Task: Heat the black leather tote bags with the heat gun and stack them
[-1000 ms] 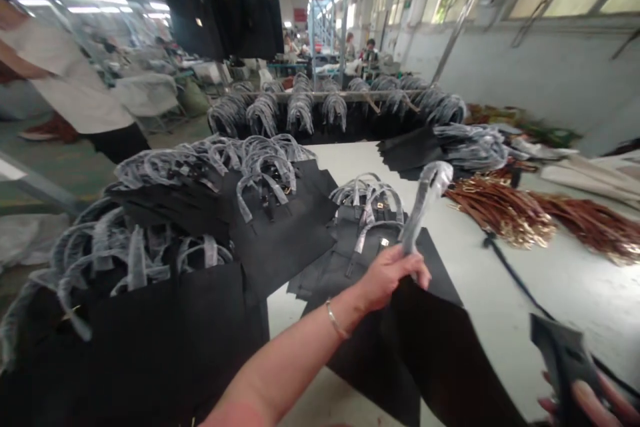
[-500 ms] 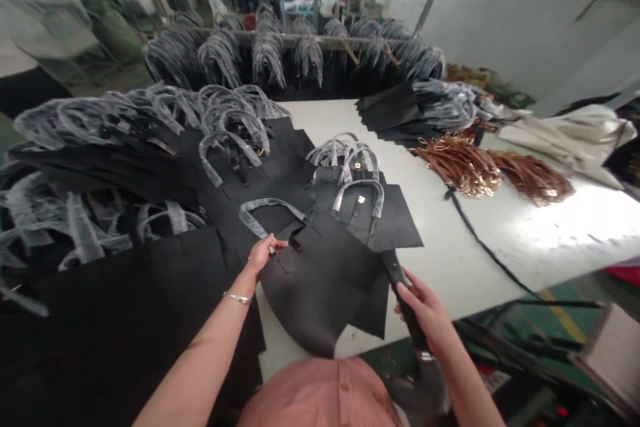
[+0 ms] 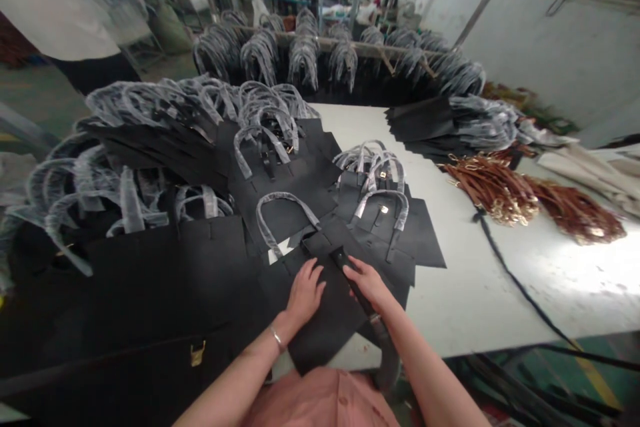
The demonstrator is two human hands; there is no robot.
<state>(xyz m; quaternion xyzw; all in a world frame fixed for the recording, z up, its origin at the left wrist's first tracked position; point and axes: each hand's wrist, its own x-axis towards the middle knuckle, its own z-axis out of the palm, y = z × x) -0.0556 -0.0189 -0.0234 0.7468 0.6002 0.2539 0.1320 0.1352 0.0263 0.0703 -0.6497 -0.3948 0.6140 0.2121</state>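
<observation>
At the far left, a co-worker in a white shirt point(image 3: 55, 13) stands beyond the counter. Below, a big heap of black tote bags point(image 3: 145, 280) spreads across the left side, their handles wrapped in grey plastic, and a small brass clasp point(image 3: 198, 353) shows on the nearest bag. Toward the middle, the person's left hand point(image 3: 305, 293), with a thin silver bracelet point(image 3: 277, 339) at the wrist, lies open and flat on a black bag point(image 3: 320, 313), fingers spread and holding nothing. That bag sits at the near edge of the counter, overlapping the heap, with its grey-wrapped handle point(image 3: 285, 213) arching away from the person past a white scrap point(image 3: 277, 250). Just beside the left hand, the right hand point(image 3: 367, 282) rests with curved fingers on a dark strap point(image 3: 383, 340) lying along the bag, though I cannot tell whether it has a firm grip. Farther back, more bags hang from a long rack point(image 3: 320, 60). To the right, another black bag point(image 3: 385, 233) lies on the white counter point(image 3: 480, 293), a black cord point(image 3: 520, 287) trails across the surface, and bunches of brown straps with gold buckles point(image 3: 493, 187) lie beyond it.
</observation>
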